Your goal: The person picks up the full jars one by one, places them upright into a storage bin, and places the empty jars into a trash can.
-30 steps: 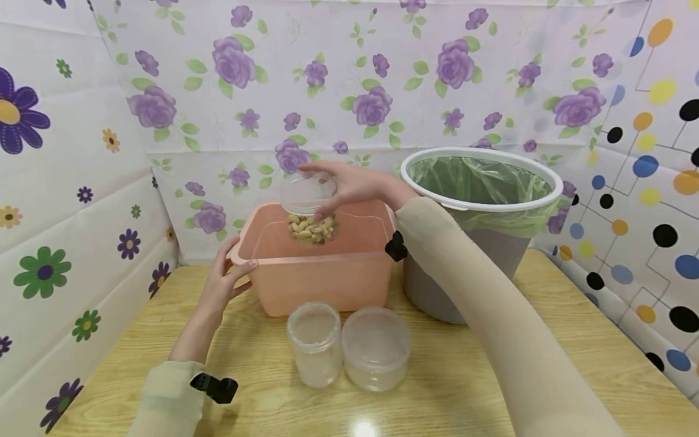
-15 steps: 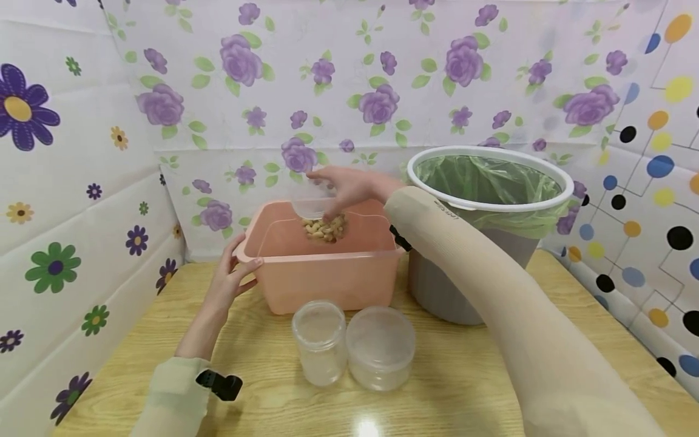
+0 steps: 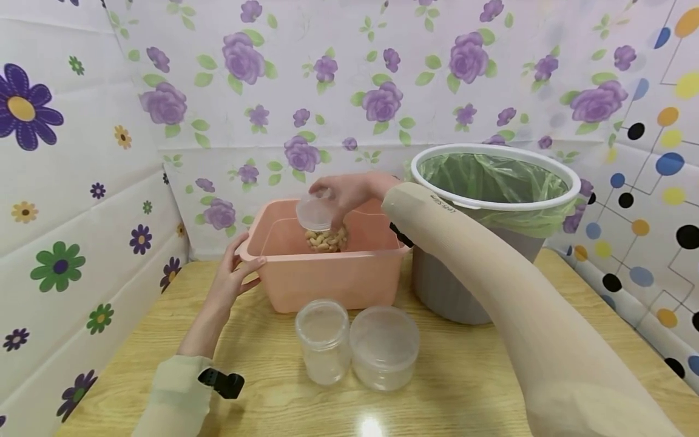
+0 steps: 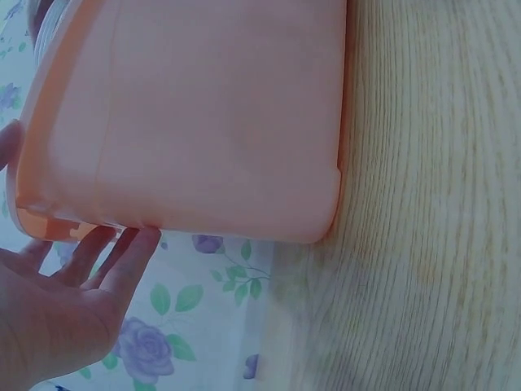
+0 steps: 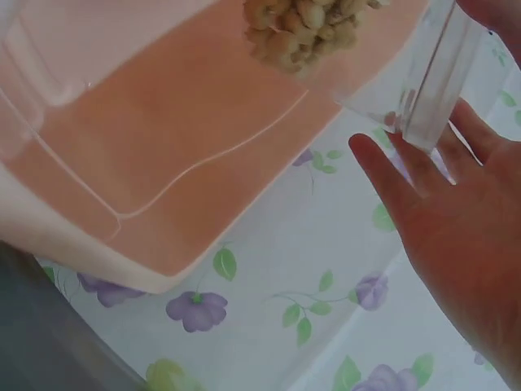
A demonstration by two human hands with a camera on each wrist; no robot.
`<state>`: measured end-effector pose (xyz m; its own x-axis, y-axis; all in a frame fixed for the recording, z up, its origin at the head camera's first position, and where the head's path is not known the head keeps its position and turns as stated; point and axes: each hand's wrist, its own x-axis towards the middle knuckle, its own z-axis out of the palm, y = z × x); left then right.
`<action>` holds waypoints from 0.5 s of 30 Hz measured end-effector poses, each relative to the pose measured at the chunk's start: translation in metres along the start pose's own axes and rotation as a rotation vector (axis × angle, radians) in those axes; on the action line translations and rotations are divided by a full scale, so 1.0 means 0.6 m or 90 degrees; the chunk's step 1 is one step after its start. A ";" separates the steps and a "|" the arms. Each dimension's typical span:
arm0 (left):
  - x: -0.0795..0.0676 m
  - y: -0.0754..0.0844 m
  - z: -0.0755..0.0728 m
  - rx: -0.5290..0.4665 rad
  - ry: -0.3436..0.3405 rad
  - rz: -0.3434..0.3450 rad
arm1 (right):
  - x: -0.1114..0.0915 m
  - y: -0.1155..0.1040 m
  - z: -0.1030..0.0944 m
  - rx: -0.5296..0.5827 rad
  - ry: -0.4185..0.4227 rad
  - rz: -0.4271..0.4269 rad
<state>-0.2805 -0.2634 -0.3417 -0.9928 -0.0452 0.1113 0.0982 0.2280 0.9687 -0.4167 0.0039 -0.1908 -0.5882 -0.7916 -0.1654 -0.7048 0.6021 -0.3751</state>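
My right hand (image 3: 352, 193) holds a clear jar (image 3: 315, 211) by its lid end. Pale nuts (image 3: 326, 240) fill its lower part, and the right wrist view shows them at the far end from the lid (image 5: 440, 85). The jar hangs tilted inside the opening of a pink plastic tub (image 3: 327, 282), above its floor. At the tub's left end, my left hand (image 3: 232, 274) grips the rim; in the left wrist view its fingers (image 4: 134, 261) reach under the handle edge. The tub's front wall hides its floor in the head view.
Two clear lidded containers, a tall jar (image 3: 323, 343) and a wide round tub (image 3: 384, 347), stand side by side before the pink tub. Right of it is a grey bin (image 3: 453, 291) with a green liner. Patterned cloth walls (image 3: 338, 109) border the wooden table (image 3: 262, 376).
My right hand has lowered the jar of nuts deeper into the pink tub and slightly to the right. My left hand keeps its grip on the rim. The view has shifted a little.
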 end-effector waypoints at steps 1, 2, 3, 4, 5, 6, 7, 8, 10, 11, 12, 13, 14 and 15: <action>0.000 0.000 0.000 -0.001 0.000 -0.002 | 0.000 0.000 0.001 -0.009 -0.010 0.002; 0.000 0.000 0.000 -0.001 0.000 -0.004 | -0.001 0.000 0.002 -0.018 -0.019 0.004; -0.001 0.000 0.000 -0.003 0.000 -0.005 | -0.001 0.000 0.003 -0.028 -0.025 0.004; -0.001 0.000 0.000 -0.004 0.000 -0.007 | -0.001 0.000 0.004 -0.039 -0.031 0.005; -0.001 -0.001 -0.001 -0.005 0.000 -0.008 | -0.001 0.000 0.004 -0.050 -0.035 0.006; -0.002 0.000 -0.001 -0.006 -0.001 -0.008 | -0.001 0.000 0.005 -0.059 -0.036 0.008; -0.002 0.000 -0.001 -0.008 0.000 -0.009 | 0.000 0.000 0.005 -0.064 -0.036 0.011; -0.002 0.000 -0.002 -0.009 -0.001 -0.010 | 0.000 0.000 0.006 -0.070 -0.035 0.013; -0.002 0.001 -0.002 -0.008 -0.002 -0.009 | 0.000 0.000 0.006 -0.073 -0.040 0.019; -0.002 0.001 -0.001 -0.007 -0.002 -0.008 | -0.001 0.001 0.007 -0.071 -0.043 0.020; -0.002 0.002 -0.001 -0.006 -0.002 -0.007 | -0.001 0.001 0.007 -0.065 -0.048 0.021; -0.002 0.002 -0.001 -0.006 -0.002 -0.007 | -0.002 0.001 0.008 -0.060 -0.053 0.020; -0.001 0.002 0.000 -0.006 -0.002 -0.006 | -0.003 0.001 0.008 -0.053 -0.057 0.019; -0.001 0.002 0.000 -0.005 -0.002 -0.005 | -0.004 0.002 0.009 -0.045 -0.063 0.018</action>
<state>-0.2798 -0.2632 -0.3406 -0.9937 -0.0436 0.1031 0.0911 0.2196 0.9713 -0.4141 0.0059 -0.1957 -0.5694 -0.7781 -0.2653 -0.7164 0.6279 -0.3040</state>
